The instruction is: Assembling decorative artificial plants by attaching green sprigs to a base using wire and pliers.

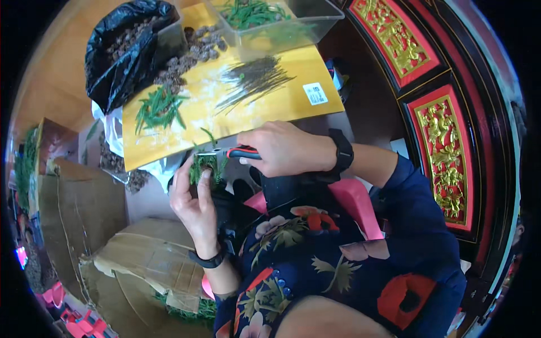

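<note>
My left hand (194, 205) is closed around a small bunch of green artificial pine sprigs (204, 163), held just off the near edge of the yellow board. In my right hand (284, 147) is a pair of pliers (243, 152) with red and black handles. The metal jaws of the pliers reach left to the top of the bunch; whether they grip a stem cannot be made out. Closest to my hands on the board lie a heap of loose green sprigs (158, 109) and a pile of thin dark wires or stems (256, 79).
Brown pine cones (194, 48) lie at the back of the yellow board (282, 110), by a black plastic bag (127, 73) of cones. A clear bin (276, 39) holding green sprigs stands behind. Cardboard boxes (146, 248) are at lower left, carved red-and-gold panels (442, 158) at right.
</note>
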